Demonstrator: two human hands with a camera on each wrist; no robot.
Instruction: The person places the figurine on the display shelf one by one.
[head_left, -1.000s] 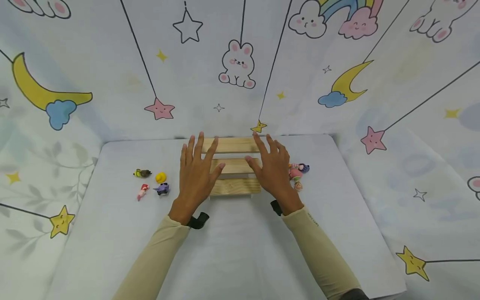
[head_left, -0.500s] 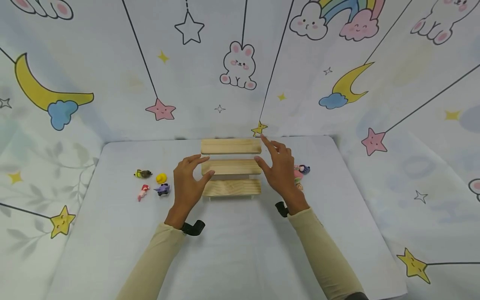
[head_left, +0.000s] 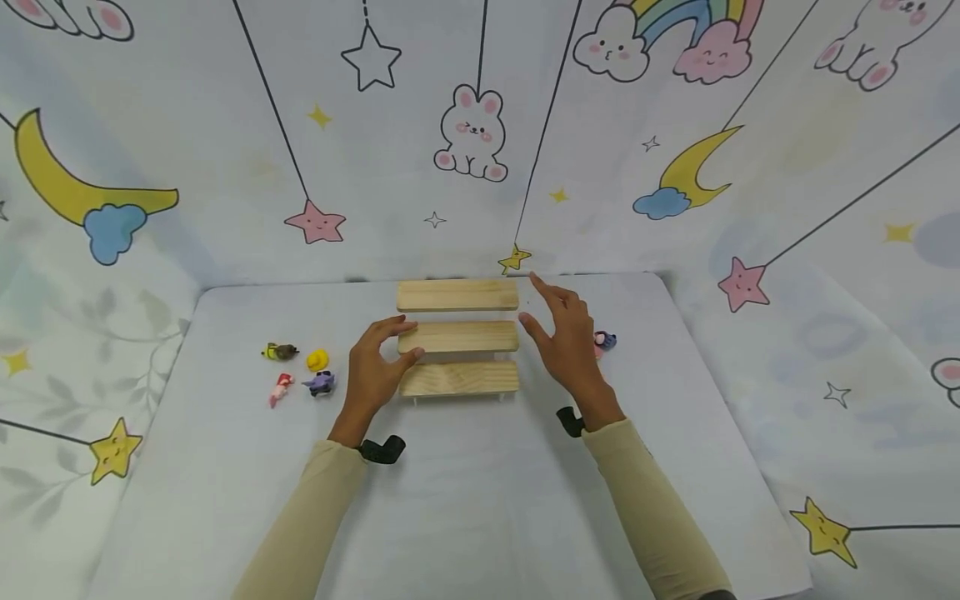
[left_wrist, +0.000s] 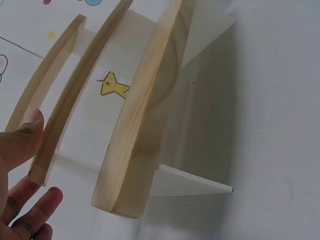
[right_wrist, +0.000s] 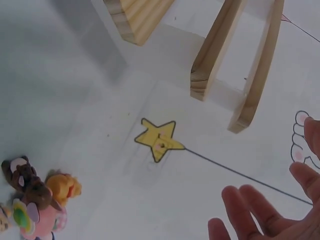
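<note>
A three-tier display rack [head_left: 459, 379] stands at the back of the table, with pale wooden slats on white supports [left_wrist: 187, 181]. My left hand [head_left: 372, 367] holds the left end of the middle slat [head_left: 468, 337] between thumb and fingers. In the left wrist view the thumb [left_wrist: 25, 140] lies along that slat and a finger passes behind its end. My right hand [head_left: 567, 346] hovers just right of the rack, fingers spread and holding nothing. In the right wrist view its fingers [right_wrist: 245, 210] are apart from the slats' ends.
Several small toy figures lie left of the rack, among them a yellow one [head_left: 317, 360] and a purple one [head_left: 321, 383]. More figures [right_wrist: 37, 200] lie to the right, partly behind my right hand in the head view. A patterned cloth backdrop [head_left: 390, 167] rises behind the table.
Both hands were spread over the rack's ends. The left has come down and back to the middle slat's left end, and the right has drawn away to the right. The rack looks unmoved.
</note>
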